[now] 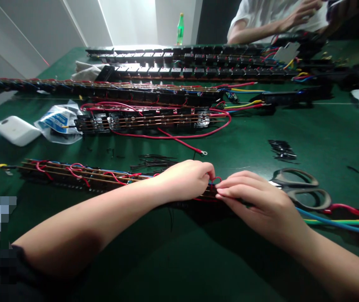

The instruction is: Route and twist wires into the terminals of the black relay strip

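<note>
A long black strip assembly (94, 176) with brass-coloured rods and looped red wires lies across the near part of the table. Over its right part, my left hand (188, 180) is closed with curled fingers; what is inside them is hidden. A thin dark strand rises just behind that hand. My right hand (258, 197) comes in from the right, thumb and fingertips pinched together at a small red wire loop (217, 179) on the assembly. The two hands' fingertips are close but apart. Scissors (308, 199) with dark handles lie beside my right hand, partly behind it.
Thin black cable ties (157, 160) lie behind my left hand, and small black pieces (281, 149) farther right. Another assembly (148, 120) with red cable lies beyond, with several more behind. A white case (17, 131) and plastic bag (60, 121) sit left. Across the table is a person (270, 21).
</note>
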